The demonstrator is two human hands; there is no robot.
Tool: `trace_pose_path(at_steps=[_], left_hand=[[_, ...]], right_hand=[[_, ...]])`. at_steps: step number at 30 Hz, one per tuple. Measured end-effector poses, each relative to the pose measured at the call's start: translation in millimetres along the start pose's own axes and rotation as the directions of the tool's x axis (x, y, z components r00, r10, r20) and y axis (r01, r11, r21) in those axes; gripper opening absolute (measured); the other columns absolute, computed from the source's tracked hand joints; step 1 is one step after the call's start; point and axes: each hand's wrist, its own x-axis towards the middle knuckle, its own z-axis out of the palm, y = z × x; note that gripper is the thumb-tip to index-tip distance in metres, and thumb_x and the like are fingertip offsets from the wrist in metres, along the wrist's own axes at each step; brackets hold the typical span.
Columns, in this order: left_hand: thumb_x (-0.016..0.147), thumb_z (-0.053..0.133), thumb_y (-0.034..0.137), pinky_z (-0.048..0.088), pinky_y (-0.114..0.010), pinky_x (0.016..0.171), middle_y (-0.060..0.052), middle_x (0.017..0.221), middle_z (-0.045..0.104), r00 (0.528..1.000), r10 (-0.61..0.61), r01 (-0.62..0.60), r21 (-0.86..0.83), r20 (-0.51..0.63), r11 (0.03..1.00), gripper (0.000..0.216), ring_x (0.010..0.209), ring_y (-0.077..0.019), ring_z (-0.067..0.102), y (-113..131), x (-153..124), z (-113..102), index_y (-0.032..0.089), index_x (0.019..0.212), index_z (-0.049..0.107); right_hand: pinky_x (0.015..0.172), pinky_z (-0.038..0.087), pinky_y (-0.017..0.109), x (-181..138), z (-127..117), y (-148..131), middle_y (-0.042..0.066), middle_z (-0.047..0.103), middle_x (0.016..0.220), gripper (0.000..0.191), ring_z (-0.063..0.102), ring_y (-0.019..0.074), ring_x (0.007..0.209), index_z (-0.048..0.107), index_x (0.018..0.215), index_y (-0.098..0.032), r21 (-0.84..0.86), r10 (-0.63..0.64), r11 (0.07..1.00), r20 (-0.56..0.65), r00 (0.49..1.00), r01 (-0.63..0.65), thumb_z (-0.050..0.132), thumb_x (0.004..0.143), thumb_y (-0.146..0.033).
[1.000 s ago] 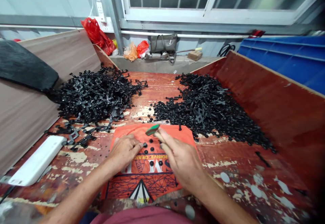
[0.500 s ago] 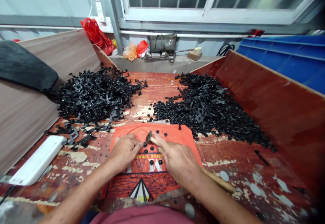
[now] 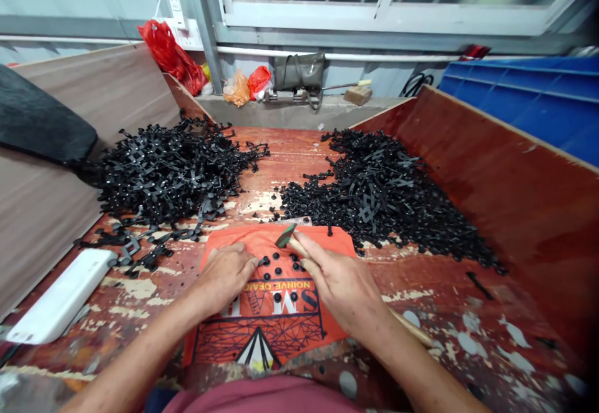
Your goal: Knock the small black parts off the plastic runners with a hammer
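Note:
My right hand [image 3: 345, 285] is wrapped round a small hammer [image 3: 285, 236]. Its greenish metal head is raised beside the thumb, and the wooden handle runs back under my forearm. The fingertips of my left hand [image 3: 227, 277] pinch a small black part [image 3: 264, 261] with a round end. Both hands are over an orange printed cloth [image 3: 253, 233] lying on the worn table. Several black round pieces [image 3: 278, 271] are scattered on the cloth between the hands. The far side of my left fingers is hidden.
A heap of black jointed parts [image 3: 173, 170] lies at the left, and another heap of black pieces [image 3: 379, 188] at the right. Sloping wooden boards [image 3: 505, 145] flank the table. A white power strip [image 3: 60, 294] rests at left; a blue crate [image 3: 524, 101] stands beyond the right board.
The hammer head has lifted and moved slightly right, away from my left fingertips. My left hand stays near the same spot on the cloth. The view has shifted a little.

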Motion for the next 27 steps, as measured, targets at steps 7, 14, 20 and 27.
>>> trace_pose_path(at_steps=[7,14,20,27], left_hand=[[0.098,0.028,0.039,0.038,-0.035,0.081,-0.008,0.087,0.058,1.000,0.012,-0.012,-0.004,-0.001,1.000,0.046,0.087,-0.0227,0.055,-1,-4,2,0.018,0.080,0.065],[0.098,0.028,0.038,0.038,-0.035,0.081,-0.009,0.089,0.058,1.000,-0.002,0.002,0.019,0.002,1.000,0.045,0.088,-0.0237,0.055,3,-3,2,0.017,0.081,0.065],[0.099,0.025,0.039,0.038,-0.035,0.081,-0.009,0.090,0.058,1.000,-0.018,0.017,0.063,0.015,0.998,0.048,0.089,-0.0234,0.056,9,-5,-2,0.018,0.085,0.066],[0.098,0.027,0.038,0.039,-0.036,0.085,-0.009,0.090,0.060,1.000,-0.010,0.010,0.043,0.012,0.999,0.047,0.091,-0.0243,0.057,9,-4,-1,0.018,0.086,0.067]], right_hand=[[0.076,0.055,0.031,1,15,-10,0.002,0.075,0.107,0.050,0.071,0.0201,0.091,0.039,0.146,-0.035,-0.153,-0.007,0.988,0.111,0.994,0.024,0.045,0.098,-0.023],[0.071,0.054,0.031,5,15,-9,0.003,0.076,0.103,0.049,0.072,0.0213,0.086,0.041,0.146,-0.034,-0.193,0.004,0.981,0.107,0.994,0.017,0.042,0.098,-0.023],[0.083,0.053,0.029,9,9,-3,-0.001,0.072,0.117,0.050,0.070,0.0183,0.098,0.036,0.147,-0.035,-0.043,0.007,0.999,0.052,0.999,-0.005,0.043,0.099,-0.024],[0.086,0.052,0.032,1,16,-8,0.002,0.069,0.122,0.052,0.068,0.0192,0.102,0.033,0.150,-0.032,-0.063,-0.051,0.997,-0.001,0.999,0.051,0.040,0.099,-0.023]])
